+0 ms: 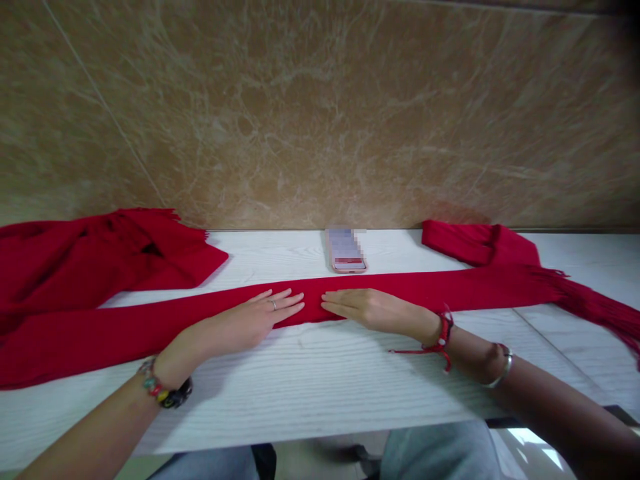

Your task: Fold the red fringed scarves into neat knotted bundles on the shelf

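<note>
A long red scarf [400, 291] lies in a narrow folded strip across the white table, with its fringe [597, 303] trailing off to the right. Flat on the strip, near its middle, rests my left hand [250, 322], fingers stretched out and slightly spread. My right hand [367, 308] lies on the same strip a short way to the right, palm down, its fingers straight and close together. The two sets of fingertips point toward each other with a small gap of red cloth between them. Neither hand grips the fabric.
A phone [347, 250] with a lit screen lies behind the strip, by the marbled wall [320, 113]. Loosely heaped red cloth [150, 250] with a fringed edge is at the left. A folded red piece [475, 241] sits at the back right. The white table's [300, 393] front edge is near my legs.
</note>
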Demonstrator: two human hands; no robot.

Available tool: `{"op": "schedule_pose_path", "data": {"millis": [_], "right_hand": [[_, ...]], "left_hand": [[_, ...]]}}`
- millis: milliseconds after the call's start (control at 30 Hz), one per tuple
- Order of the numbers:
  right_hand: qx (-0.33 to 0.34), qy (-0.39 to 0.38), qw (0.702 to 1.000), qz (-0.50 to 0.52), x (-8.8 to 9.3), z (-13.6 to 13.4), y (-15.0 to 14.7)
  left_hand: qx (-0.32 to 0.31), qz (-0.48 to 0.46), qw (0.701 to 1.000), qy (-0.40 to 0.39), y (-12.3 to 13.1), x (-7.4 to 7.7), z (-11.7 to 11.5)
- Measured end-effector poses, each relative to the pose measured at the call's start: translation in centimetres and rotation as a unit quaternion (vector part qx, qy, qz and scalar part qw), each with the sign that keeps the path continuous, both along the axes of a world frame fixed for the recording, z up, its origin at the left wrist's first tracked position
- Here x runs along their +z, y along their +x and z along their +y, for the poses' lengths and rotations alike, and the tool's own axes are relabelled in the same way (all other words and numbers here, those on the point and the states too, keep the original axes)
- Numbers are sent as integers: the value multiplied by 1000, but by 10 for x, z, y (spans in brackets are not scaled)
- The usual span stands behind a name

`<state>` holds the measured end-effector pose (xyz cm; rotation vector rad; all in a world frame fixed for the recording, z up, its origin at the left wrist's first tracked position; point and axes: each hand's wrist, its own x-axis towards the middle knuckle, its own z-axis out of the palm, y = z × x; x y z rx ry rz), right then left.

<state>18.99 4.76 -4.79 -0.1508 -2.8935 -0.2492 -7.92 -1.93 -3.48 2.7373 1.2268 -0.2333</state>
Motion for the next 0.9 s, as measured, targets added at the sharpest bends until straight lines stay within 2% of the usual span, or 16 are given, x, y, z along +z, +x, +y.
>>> {"op": "schedule_pose_path", "data": {"millis": [100, 233, 333, 433, 567, 767, 900], "right_hand": [[-15, -40, 999, 30, 0, 3, 3], [-50, -58, 995, 70, 1, 7, 5], [-43, -20, 994, 100, 6, 5, 6], [-14, 32, 996, 82, 11, 1, 6], [20, 51, 998, 13, 7, 1, 4], [6, -11, 1000, -1, -3, 6, 4], [11, -51, 999, 6, -7, 7, 6]], "left_hand": [[3, -50, 999, 10, -2, 5, 1], [35, -124, 988, 85, -6, 8, 3], [16, -130, 979, 155, -9, 8, 4], [-31, -99, 975, 198, -9, 8, 5], [-71, -47, 987, 138, -9, 2, 5], [-45, -71, 995, 54, -18, -14, 4], [-45, -78, 995, 43, -23, -15, 0]]}}
